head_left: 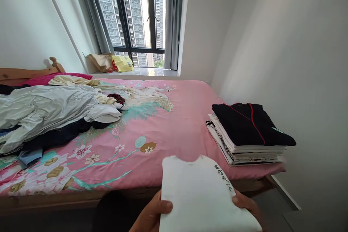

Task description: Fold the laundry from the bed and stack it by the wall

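Note:
A folded white T-shirt (197, 192) with dark lettering down one side is held up in front of the bed's near edge. My left hand (153, 210) grips its left side, thumb on top and fingers hidden underneath. On the opposite side my right hand (246, 204) pinches the edge the same way. Farther right, a stack of folded clothes (244, 154) lies on the bed corner, topped by a black garment (244, 125) with red piping.
Loose clothes (54, 108) are heaped on the left of the pink floral bed sheet (187, 116). A brown paper bag (100, 61) and a yellow bag (122, 63) sit on the windowsill. A white wall (293, 61) bounds the right side.

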The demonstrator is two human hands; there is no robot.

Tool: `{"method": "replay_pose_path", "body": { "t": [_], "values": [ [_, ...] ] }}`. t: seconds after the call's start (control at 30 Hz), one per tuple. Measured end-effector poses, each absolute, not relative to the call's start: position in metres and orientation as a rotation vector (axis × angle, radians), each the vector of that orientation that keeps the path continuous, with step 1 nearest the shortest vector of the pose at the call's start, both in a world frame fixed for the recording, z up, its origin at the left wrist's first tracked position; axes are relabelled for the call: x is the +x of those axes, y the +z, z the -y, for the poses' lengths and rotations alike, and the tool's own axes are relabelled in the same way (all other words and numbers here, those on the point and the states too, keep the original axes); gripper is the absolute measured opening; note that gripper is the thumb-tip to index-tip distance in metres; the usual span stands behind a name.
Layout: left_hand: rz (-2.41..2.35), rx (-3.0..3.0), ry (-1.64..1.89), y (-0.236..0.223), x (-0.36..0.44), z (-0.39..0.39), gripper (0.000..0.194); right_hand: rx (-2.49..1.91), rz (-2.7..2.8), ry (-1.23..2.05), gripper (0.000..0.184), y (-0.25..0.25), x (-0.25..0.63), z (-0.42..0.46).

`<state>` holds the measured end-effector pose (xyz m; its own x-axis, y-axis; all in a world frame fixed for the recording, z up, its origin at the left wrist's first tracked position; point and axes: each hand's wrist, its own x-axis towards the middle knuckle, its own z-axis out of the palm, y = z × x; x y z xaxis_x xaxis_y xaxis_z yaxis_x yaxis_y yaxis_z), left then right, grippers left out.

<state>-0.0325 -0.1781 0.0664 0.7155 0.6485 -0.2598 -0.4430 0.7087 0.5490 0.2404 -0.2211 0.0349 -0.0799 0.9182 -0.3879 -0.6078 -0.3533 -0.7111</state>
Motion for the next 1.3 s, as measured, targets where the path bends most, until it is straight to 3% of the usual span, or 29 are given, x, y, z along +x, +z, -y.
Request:
{"method": "replay_pose_path", "body": {
  "t": [0.2, 0.4, 0.5, 0.63, 0.73, 1.0, 1.3],
  "values": [
    [-0.600, 0.573, 0.592, 0.124, -0.045, 0.151, 0.074, -1.362, 0.574, 1.488, 0.049, 0.079, 0.232, 0.182],
    [-0.595, 0.783, 0.791, 0.165, -0.045, 0.065, 0.069, -0.966, 0.784, 1.463, 0.058, 0.129, 0.212, 0.097],
    [-0.692, 0.827, 0.841, 0.133, -0.048, 0.048, 0.070, -0.897, 0.804, 1.504, 0.060, 0.098, 0.215, 0.082],
    [-0.985, 0.832, 0.698, 0.052, -0.065, 0.060, 0.074, -1.291, 0.669, 1.613, 0.064, 0.023, 0.231, 0.100],
    [-1.117, 0.844, 0.638, 0.016, -0.080, 0.077, 0.077, -1.454, 0.605, 1.608, 0.062, -0.008, 0.247, 0.122],
    [-1.239, 0.953, 0.633, 0.016, -0.066, 0.074, 0.082, -1.770, 0.811, 1.425, 0.057, 0.000, 0.232, 0.106],
    [-1.343, 1.060, 0.585, 0.004, -0.073, 0.090, 0.065, -1.801, 1.058, 1.277, 0.037, -0.040, 0.234, 0.124]
  ]
}}
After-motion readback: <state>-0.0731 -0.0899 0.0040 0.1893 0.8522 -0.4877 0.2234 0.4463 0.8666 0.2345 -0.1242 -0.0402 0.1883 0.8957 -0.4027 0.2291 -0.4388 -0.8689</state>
